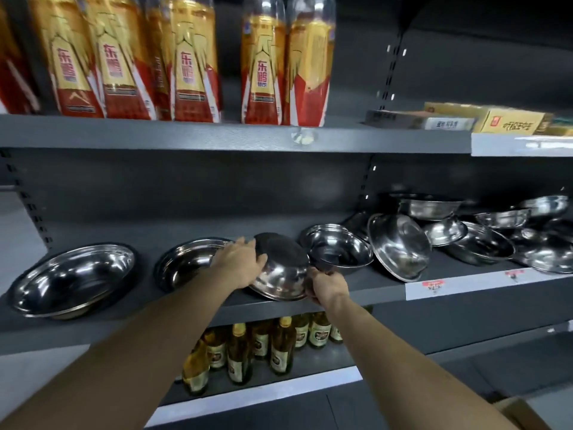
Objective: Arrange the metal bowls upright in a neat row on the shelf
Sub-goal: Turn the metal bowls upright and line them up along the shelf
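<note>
Two bare arms are reaching forward to the middle shelf (356,290) of a dark grey store rack, and both hands are holding one metal bowl (280,268) between them. The bowl is tilting steeply, its flat base facing up and toward the camera, its lower rim sitting at the shelf's front edge. The left hand (240,262) is lying spread over the bowl's left side, fingers curving around the upper rim. The right hand (328,285) is closing around the rim at the lower right, thumb and fingers pinching the edge. Just left of the left hand, partly hidden behind it, a second bowl (186,263) is sitting upright on the shelf, and further left a third bowl (74,279) is sitting upright too — well apart from the hands. Just above the right hand, another bowl (338,248) is standing open side up, touching or nearly touching the held one. Further right of the right hand, a bowl (400,245) is leaning on its edge, and beyond it a jumbled pile of bowls (496,234) is lying at mixed angles, some stacked, some tipped. On the shelf above the hands, tall bottles (192,57) with red and gold labels are standing in a row — flat boxes (496,121) are lying off to the right of them. Below the arms, on the lower shelf, small bottles of yellow liquid (238,352) are standing in a cluster.
</note>
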### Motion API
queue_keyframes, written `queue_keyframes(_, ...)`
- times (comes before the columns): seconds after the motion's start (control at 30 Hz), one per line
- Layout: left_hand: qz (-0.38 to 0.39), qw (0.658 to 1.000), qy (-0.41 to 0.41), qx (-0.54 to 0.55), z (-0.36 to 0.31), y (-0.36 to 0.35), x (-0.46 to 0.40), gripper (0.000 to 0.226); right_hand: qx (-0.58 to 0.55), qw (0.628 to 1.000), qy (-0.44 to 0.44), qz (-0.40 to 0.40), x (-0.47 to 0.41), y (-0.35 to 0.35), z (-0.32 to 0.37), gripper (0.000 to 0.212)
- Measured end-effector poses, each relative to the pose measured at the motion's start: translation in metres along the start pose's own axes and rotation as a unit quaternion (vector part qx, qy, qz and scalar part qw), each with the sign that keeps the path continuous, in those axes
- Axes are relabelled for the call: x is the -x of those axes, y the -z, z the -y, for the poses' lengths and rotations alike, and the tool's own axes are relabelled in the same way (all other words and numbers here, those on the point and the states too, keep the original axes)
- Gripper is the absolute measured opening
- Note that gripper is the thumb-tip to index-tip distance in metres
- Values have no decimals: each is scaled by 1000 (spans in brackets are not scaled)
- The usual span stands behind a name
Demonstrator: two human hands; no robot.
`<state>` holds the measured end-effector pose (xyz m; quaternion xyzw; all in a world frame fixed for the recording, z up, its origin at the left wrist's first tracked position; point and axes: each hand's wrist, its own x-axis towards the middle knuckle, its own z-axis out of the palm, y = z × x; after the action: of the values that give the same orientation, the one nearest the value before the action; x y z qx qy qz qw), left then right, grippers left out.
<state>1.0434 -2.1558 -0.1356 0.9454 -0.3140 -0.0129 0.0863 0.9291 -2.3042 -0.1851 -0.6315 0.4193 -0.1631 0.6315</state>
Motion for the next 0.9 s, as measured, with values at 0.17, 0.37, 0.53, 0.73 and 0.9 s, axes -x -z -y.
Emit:
queue_keyframes(0.17, 16, 991, 80, 108, -17, -13, -6, 76, -31, 998, -37, 50, -22, 4, -7, 31)
queue_keyframes(0.37, -5, 973, 130, 191, -30, -27, -5, 76, 22, 997, -12, 77, -29, -11, -16, 47)
queue_keyframes(0.53, -107, 965, 169, 170, -29, -18, 0, 61, 6, 997, -5, 78, -25, -19, -12, 51)
queue_keyframes(0.73, -234, 932, 174, 217, -17, 5, 6, 58, 9, 994, 81, 78, -10, -34, 9, 53)
queue_keyframes(0.9, -285, 881, 126, 357, -5, 23, 8, 62, -14, 988, 148, 53, 2, -36, 25, 69)
